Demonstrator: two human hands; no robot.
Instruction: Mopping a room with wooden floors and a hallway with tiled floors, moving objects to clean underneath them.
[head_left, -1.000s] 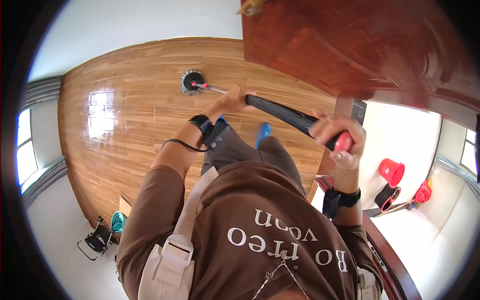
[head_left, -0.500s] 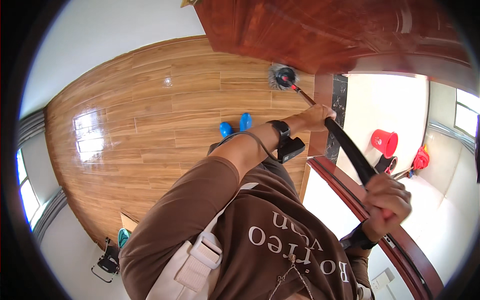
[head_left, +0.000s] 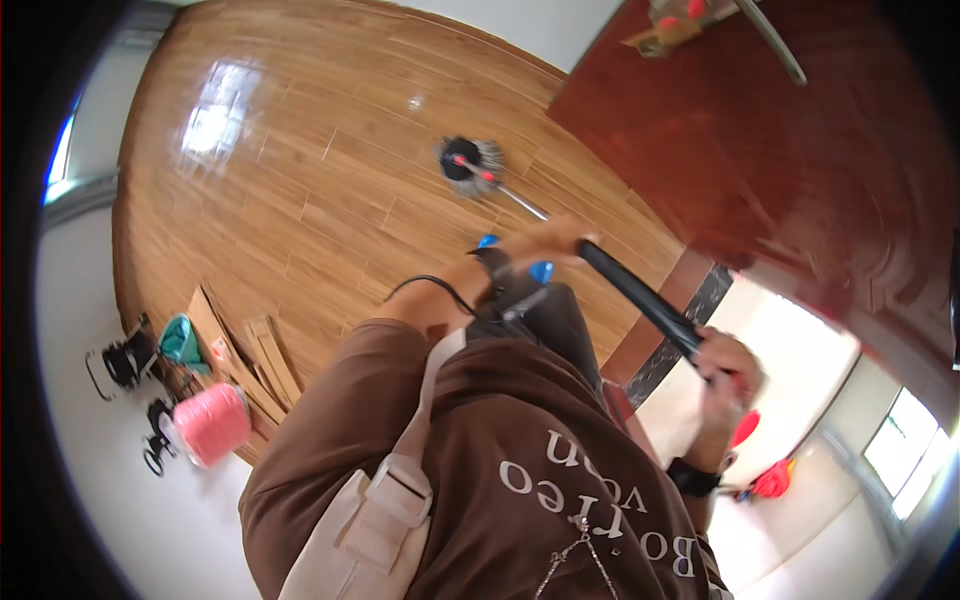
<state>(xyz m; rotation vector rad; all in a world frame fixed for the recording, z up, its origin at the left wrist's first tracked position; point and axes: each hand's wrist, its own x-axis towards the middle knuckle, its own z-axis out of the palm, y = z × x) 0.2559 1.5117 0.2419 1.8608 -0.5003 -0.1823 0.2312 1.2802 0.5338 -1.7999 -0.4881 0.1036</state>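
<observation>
A mop (head_left: 640,295) slants across the view, its round grey fringed head (head_left: 470,166) lying on the wooden floor. Its thin metal shaft runs into a black upper handle. My left hand (head_left: 562,240) is closed around the shaft where the black part begins; motion smears it a little. Near the top end of the handle, my right hand (head_left: 730,372) is wrapped round it. A black device is strapped to my left wrist, partly blurred. Beyond my left forearm, my blue-covered feet (head_left: 541,272) show in part.
At right stands a dark red wooden door (head_left: 760,150) with a metal handle. A dark stone threshold (head_left: 680,325) leads to a bright room holding a red cloth bundle (head_left: 772,479). Wooden boards (head_left: 270,360), a teal bin (head_left: 180,342) and a pink wrapped roll (head_left: 212,424) sit at lower left.
The mop head has moved left, away from the door's base, with both hands still on the mop. My view has turned, bringing the boards and pink roll into sight.
</observation>
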